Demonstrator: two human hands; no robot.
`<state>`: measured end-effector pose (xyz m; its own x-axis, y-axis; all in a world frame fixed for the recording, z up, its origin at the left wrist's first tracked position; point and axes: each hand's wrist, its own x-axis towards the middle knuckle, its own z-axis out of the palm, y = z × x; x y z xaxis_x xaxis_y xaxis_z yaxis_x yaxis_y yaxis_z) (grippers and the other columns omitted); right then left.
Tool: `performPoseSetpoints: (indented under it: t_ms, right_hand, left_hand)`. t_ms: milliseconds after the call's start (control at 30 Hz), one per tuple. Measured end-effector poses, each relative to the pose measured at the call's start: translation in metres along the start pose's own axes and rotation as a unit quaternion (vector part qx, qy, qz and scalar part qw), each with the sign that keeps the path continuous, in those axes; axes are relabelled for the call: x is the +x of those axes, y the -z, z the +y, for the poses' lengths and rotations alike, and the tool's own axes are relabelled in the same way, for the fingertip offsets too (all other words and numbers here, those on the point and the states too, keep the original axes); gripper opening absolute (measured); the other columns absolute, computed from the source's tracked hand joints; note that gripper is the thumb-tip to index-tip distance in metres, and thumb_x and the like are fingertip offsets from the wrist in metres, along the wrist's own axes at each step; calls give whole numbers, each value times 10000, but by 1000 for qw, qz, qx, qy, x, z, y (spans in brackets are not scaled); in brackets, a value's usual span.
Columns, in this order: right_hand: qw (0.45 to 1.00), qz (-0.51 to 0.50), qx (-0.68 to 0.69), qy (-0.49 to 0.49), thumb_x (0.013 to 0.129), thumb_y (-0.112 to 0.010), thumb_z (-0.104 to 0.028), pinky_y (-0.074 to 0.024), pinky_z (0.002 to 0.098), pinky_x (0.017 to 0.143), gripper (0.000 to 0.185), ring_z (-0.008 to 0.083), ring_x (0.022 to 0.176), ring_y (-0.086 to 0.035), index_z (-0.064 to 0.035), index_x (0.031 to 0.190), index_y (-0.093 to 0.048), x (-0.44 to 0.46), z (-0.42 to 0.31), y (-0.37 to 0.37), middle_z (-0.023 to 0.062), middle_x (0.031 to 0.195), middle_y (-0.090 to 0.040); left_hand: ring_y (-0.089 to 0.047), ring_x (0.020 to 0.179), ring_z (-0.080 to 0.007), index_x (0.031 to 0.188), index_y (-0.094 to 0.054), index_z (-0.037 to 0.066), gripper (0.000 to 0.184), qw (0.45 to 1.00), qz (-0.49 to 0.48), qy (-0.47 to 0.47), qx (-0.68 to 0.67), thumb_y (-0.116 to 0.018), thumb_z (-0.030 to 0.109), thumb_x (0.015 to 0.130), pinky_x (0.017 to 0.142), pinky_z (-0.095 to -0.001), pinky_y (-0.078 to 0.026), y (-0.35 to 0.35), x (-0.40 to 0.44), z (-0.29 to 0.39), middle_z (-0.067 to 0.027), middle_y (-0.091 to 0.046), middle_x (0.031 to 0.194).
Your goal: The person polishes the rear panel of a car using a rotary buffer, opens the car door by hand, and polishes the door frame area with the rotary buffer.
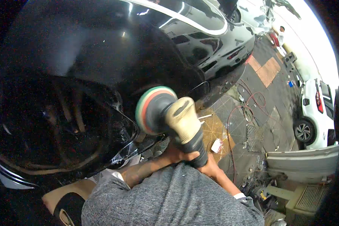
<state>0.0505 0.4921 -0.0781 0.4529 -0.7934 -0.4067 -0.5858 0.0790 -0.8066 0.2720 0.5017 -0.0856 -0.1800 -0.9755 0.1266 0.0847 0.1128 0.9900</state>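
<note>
A polisher with a tan head cover, a dark grip and a round pad edged in green, cream and orange is in front of me. My left hand is closed round its body from the left, its thumb showing across the dark grip. From the right, my right hand closes on the rear end of the grip, with most of its fingers hidden behind the tool. The pad faces a glossy black car panel; whether it touches the surface I cannot tell.
Below the panel is a dark opening with exposed edges. A red hose curls over the tiled floor near a yellowish mat. At right are a white car and a detached pale panel. A person is far back.
</note>
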Motion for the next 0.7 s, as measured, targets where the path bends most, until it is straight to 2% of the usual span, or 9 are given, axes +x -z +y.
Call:
performPoseSetpoints:
  t_ms: [67, 100, 200, 233, 333, 400, 467, 600, 700]
  right_hand:
    - [997, -50, -62, 18, 712, -812, -316, -548, 409, 803, 495, 303, 897, -730, 0, 1067, -673, -3, 7, -9, 205, 941, -735]
    - [997, -69, -21, 28, 707, -807, -314, -550, 415, 808, 504, 304, 908, -727, -17, 1091, -669, -5, -9, -10, 200, 945, -734]
    - [1000, -11, 14, 2, 709, -804, -321, -549, 414, 807, 498, 305, 914, -726, -33, 1094, -673, -13, -16, -28, 200, 947, -733]
    - [1000, -2, 26, -12, 712, -800, -319, -550, 406, 804, 485, 301, 908, -725, -31, 1084, -678, -15, -13, -36, 196, 946, -733]
    - [998, 9, 37, -45, 716, -797, -319, -550, 404, 793, 447, 299, 886, -726, -14, 1025, -688, -24, -17, -50, 193, 933, -734]
    - [999, 15, 45, -25, 699, -794, -293, -550, 406, 772, 404, 290, 852, -726, -1, 958, -691, -27, -20, -53, 184, 905, -736]
    - [999, -29, -15, 14, 676, -790, -263, -547, 410, 771, 389, 295, 840, -723, 1, 943, -688, -29, -9, -56, 184, 893, -733]
    - [998, 17, 50, -41, 658, -794, -257, -541, 408, 806, 433, 319, 871, -717, -2, 990, -683, -30, -8, -60, 197, 914, -725]
    - [994, 75, 73, -12, 630, -851, -375, -541, 412, 828, 607, 308, 931, -713, -23, 1089, -665, -20, 39, -81, 182, 1007, -730]
  left_hand:
    - [-557, 1190, -243, 1328, -513, 59, 678, 1000, -9, 7, -6, -789, 370, 793, 1062, -413, -431, 5, -18, -12, -101, -581, 1260]
    - [-548, 1199, -237, 1342, -498, 62, 684, 1000, -14, 10, -9, -782, 362, 797, 1068, -410, -420, 7, -23, -7, -96, -569, 1271]
    - [-571, 1184, -245, 1269, -583, 82, 550, 992, -46, -18, 116, -749, 370, 830, 1065, -414, -429, 16, -13, 12, -96, -622, 1237]
    - [-591, 1158, -255, 1231, -619, 91, 508, 995, -75, 23, 60, -737, 394, 840, 1055, -427, -444, 21, -4, 27, -98, -645, 1220]
    - [-590, 1157, -257, 1257, -585, 66, 586, 995, -86, 47, 2, -756, 426, 828, 1047, -434, -447, 25, -14, 17, -102, -630, 1212]
    - [-569, 1172, -252, 1281, -545, 53, 622, 994, -61, -4, 88, -768, 399, 815, 1047, -413, -439, 26, -47, -13, -106, -597, 1223]
    - [-545, 1165, -244, 1330, -485, 44, 702, 996, -81, 14, -26, -779, 360, 775, 1036, -390, -431, 25, -59, 3, -104, -556, 1217]
    - [-581, 1173, -245, 1283, -569, 64, 607, 990, -105, 34, 82, -782, 382, 813, 1058, -419, -450, 26, -33, -1, -114, -623, 1236]
    - [-602, 1129, -226, 1249, -583, 56, 624, 988, -76, 94, -92, -834, 350, 759, 1011, -398, -479, 16, -2, 25, -94, -639, 1196]
